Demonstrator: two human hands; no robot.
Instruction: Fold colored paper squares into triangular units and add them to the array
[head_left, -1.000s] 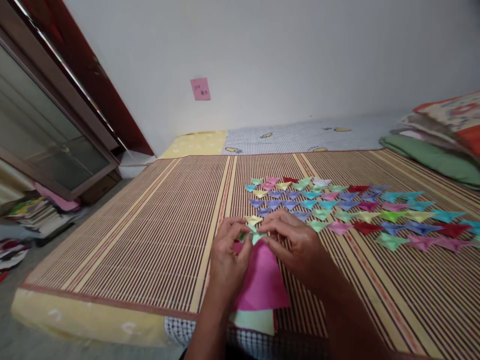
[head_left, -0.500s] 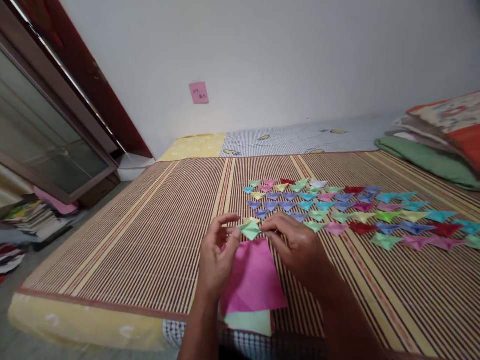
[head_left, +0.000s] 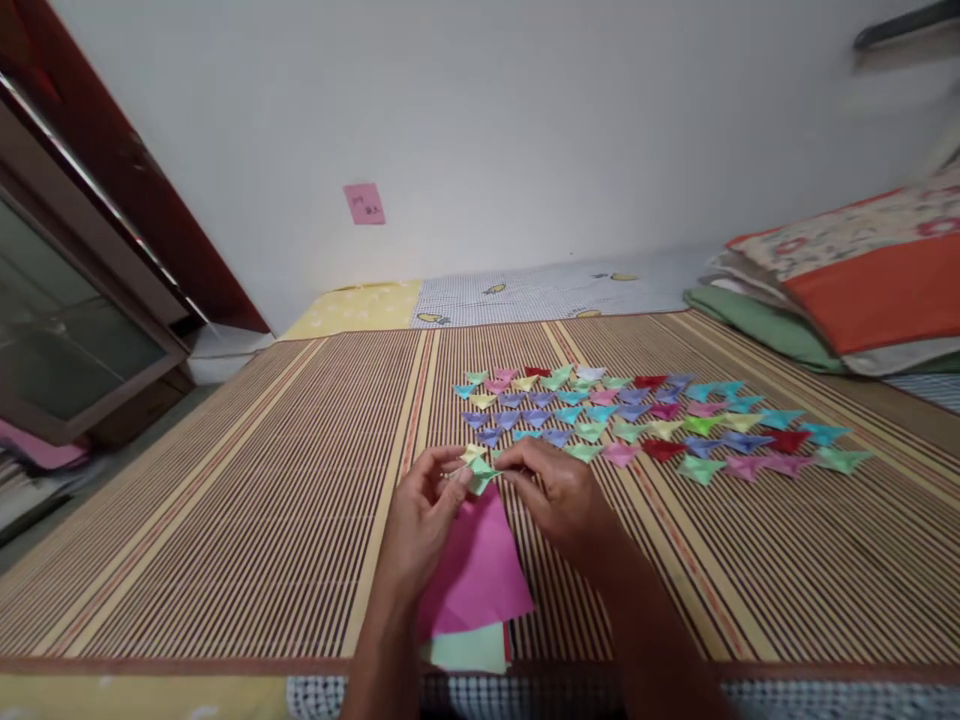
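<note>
A small light-green origami crane (head_left: pixel 481 477) is held between my two hands above the mat. My left hand (head_left: pixel 421 515) pinches one side of it with thumb and fingers. On the other side, my right hand (head_left: pixel 559 495) grips a pointed tip of the crane. Beneath them lies a pink paper sheet (head_left: pixel 480 575), partly covered by my left hand and wrist, with a pale green sheet (head_left: pixel 469 650) showing under its near edge. Rows of folded paper cranes (head_left: pixel 590 431) in many colours spread out beyond my hands and to the right.
The striped mat (head_left: pixel 247 520) covers the bed. Pillows and folded bedding (head_left: pixel 862 285) are stacked at the far right. A pink note (head_left: pixel 364 204) is stuck on the wall, and a glass-fronted cabinet (head_left: pixel 67 310) stands at the left.
My view has turned to the right, so the scene shifts left and more of the pillows shows. Both hands still hold the green crane, which is now tilted differently.
</note>
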